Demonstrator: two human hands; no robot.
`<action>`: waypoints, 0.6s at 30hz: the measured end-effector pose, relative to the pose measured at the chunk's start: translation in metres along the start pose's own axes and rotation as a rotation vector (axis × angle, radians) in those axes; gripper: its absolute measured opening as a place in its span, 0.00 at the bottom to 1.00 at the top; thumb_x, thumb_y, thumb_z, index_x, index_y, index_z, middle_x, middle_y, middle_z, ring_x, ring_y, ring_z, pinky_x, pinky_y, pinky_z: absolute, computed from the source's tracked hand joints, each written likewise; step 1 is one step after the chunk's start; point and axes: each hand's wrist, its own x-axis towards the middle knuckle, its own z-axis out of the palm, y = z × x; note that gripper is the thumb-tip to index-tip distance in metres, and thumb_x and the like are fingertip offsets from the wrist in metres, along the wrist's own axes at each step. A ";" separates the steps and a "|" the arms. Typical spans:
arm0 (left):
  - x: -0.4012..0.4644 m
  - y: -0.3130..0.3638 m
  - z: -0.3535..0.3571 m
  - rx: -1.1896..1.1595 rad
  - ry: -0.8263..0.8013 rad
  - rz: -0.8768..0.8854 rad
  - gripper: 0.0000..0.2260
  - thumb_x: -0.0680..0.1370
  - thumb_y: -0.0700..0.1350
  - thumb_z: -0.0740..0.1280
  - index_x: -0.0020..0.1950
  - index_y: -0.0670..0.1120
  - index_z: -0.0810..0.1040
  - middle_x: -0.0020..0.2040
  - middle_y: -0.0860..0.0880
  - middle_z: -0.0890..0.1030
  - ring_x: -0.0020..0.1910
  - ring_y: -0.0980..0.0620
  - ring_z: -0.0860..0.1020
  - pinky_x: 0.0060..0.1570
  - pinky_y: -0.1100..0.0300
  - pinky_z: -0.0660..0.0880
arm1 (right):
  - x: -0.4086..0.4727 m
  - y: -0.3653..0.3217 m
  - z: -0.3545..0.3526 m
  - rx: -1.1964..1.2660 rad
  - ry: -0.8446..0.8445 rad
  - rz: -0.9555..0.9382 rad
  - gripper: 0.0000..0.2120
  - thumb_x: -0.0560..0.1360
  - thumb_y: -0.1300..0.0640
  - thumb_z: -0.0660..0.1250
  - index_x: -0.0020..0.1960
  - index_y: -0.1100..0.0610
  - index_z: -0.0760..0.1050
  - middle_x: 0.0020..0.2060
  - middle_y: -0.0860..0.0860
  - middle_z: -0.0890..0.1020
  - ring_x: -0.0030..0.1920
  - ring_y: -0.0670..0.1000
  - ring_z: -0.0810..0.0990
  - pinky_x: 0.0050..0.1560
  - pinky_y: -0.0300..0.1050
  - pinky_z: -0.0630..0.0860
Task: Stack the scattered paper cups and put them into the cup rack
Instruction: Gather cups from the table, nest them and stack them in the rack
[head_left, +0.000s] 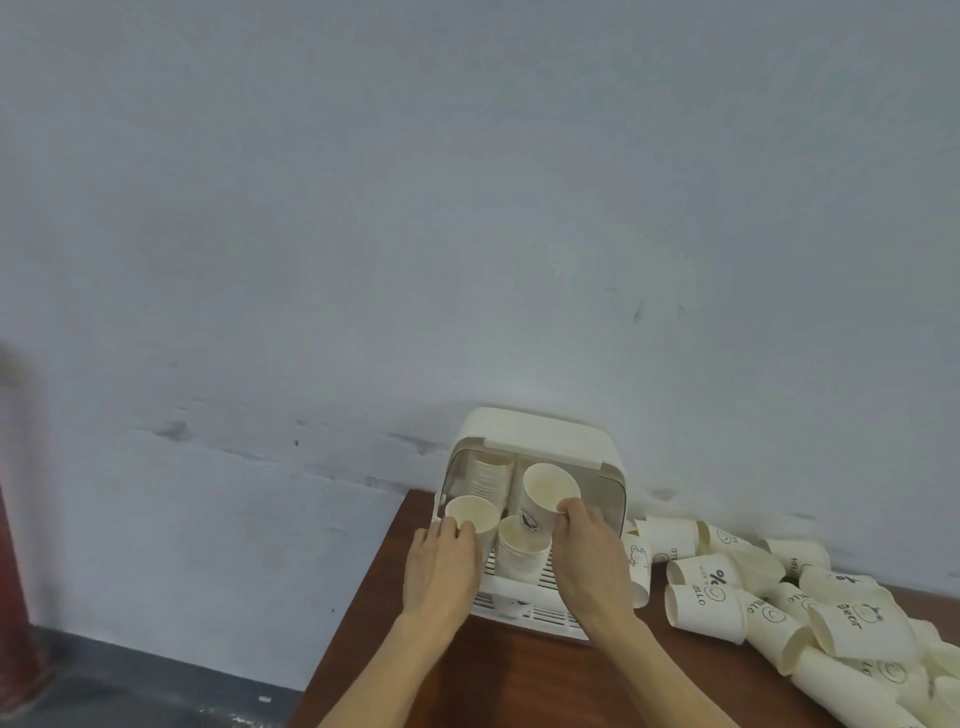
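Observation:
A cream cup rack (540, 431) with its lid raised stands on a brown table (415, 670) against the wall. Inside it are a tall cup stack at the back left (488, 475) and a shorter stack in the middle (522, 553). My left hand (441, 564) grips an upright paper cup (475, 512) at the rack's front left. My right hand (589, 553) pinches the rim of a tilted printed cup (548, 488) over the rack's right side. Several loose printed cups (769, 597) lie scattered to the right.
The rack's slotted white base tray (545, 616) juts toward me between my forearms. A grey wall rises right behind the rack. The table's left edge drops to a dark floor (130, 680). A red object (13, 597) stands at the far left.

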 end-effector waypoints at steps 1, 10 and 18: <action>-0.001 0.000 0.003 -0.013 0.009 0.006 0.09 0.79 0.48 0.60 0.47 0.48 0.79 0.42 0.49 0.81 0.42 0.48 0.78 0.44 0.54 0.72 | -0.001 0.000 0.002 -0.001 -0.013 0.009 0.12 0.82 0.55 0.50 0.56 0.55 0.72 0.52 0.52 0.77 0.48 0.58 0.77 0.42 0.49 0.70; -0.012 0.002 0.011 -0.025 -0.042 -0.044 0.25 0.82 0.47 0.54 0.78 0.45 0.53 0.70 0.46 0.69 0.67 0.47 0.68 0.67 0.52 0.64 | -0.005 0.004 0.024 -0.104 -0.159 -0.030 0.13 0.80 0.57 0.53 0.60 0.57 0.72 0.51 0.54 0.79 0.51 0.57 0.77 0.46 0.50 0.73; -0.014 0.003 0.014 0.008 -0.077 -0.031 0.29 0.81 0.48 0.55 0.78 0.43 0.47 0.72 0.44 0.65 0.69 0.46 0.66 0.68 0.51 0.63 | -0.008 -0.005 0.018 -0.161 -0.247 -0.043 0.22 0.76 0.62 0.54 0.70 0.54 0.62 0.55 0.55 0.74 0.54 0.58 0.76 0.43 0.46 0.66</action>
